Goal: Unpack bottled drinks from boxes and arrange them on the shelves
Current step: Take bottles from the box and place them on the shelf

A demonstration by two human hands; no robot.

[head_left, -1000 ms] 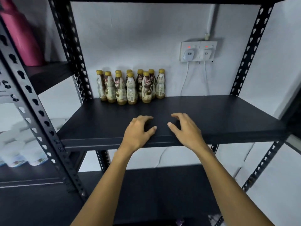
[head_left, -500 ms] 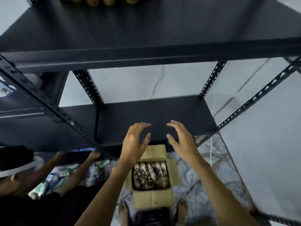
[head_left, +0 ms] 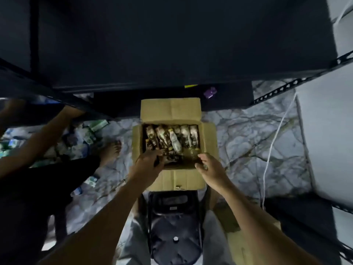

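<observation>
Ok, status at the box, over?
Left hand and right hand reaching into the open box, at the near-row bottles; grip unclear in blur. No bottle out of the box. Another person's foot beside it, not blocking.

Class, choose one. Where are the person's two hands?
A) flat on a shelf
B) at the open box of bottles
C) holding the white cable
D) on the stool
B: the left hand and right hand both reach over the near edge of the open cardboard box, just above the bottles; whether either grips one is unclear.
</observation>
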